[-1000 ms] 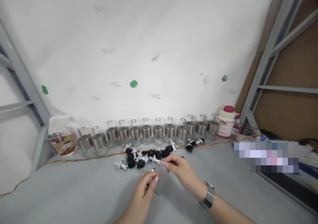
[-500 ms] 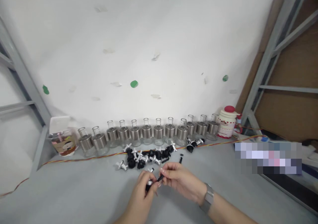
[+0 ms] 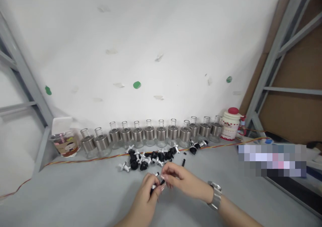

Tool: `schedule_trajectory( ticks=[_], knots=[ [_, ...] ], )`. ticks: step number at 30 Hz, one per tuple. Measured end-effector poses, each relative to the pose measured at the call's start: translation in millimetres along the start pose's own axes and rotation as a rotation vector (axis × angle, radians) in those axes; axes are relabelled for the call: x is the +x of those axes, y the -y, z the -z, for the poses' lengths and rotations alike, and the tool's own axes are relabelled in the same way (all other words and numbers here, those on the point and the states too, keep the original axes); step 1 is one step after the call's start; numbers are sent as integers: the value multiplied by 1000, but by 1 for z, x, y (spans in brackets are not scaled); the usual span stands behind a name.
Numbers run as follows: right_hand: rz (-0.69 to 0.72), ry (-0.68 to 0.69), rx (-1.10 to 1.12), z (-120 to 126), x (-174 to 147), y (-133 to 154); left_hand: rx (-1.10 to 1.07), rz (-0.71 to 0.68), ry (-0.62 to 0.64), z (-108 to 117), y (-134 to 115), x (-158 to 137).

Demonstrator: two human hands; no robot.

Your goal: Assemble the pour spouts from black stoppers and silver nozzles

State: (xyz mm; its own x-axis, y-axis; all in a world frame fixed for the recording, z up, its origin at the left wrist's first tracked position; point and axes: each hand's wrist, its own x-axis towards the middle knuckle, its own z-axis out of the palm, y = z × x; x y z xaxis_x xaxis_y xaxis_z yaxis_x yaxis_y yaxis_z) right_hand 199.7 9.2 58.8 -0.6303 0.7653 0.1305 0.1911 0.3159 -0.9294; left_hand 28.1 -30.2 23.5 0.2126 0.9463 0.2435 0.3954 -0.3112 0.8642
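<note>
My left hand (image 3: 146, 196) is closed round a small black-and-silver bottle stopper (image 3: 153, 187), mostly covered by the fingers. Close against it, my right hand (image 3: 184, 181) pinches a short black tube-like piece (image 3: 163, 182) whose end meets the left fingertips. Whether the tube is joined to the stopper, I cannot tell. Beyond both hands lies a pile of similar black stoppers with silver cross-shaped tops (image 3: 143, 160). A loose black tube (image 3: 183, 162) and a smaller black bit (image 3: 184, 153) lie just past the right hand.
Several glass bottles with steel sleeves (image 3: 161, 133) stand along the wall. A plastic tub (image 3: 66, 145) is at the left end, a cream jar with a red lid (image 3: 229, 126) at the right. A twisted red-yellow cable (image 3: 100, 158) crosses the grey table (image 3: 83, 190).
My right hand has turned slightly, its wrist moving a little to the right, while the fingers stay at the black piece. My left hand is nearly unmoved. The view has shifted slightly.
</note>
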Motion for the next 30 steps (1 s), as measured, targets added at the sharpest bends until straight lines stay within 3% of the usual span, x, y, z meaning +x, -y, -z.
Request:
schedule_trajectory(
  ticks=[5, 12, 17, 20, 30],
  knots=[
    [2, -5, -150, 2, -1, -1, 0, 21, -41, 1, -5, 0],
    [-49, -127, 102, 8, 7, -3, 49, 69, -74, 0, -13, -6],
    [-88, 19, 277, -4, 6, -4, 125, 3, 41, 1, -4, -8],
    [-123, 28, 273, -12, 4, -5, 149, -43, 122, 3, -6, -8],
    [-100, 48, 239, -11, 2, -5, 77, -83, 133, 1, -8, -10]
  ],
)
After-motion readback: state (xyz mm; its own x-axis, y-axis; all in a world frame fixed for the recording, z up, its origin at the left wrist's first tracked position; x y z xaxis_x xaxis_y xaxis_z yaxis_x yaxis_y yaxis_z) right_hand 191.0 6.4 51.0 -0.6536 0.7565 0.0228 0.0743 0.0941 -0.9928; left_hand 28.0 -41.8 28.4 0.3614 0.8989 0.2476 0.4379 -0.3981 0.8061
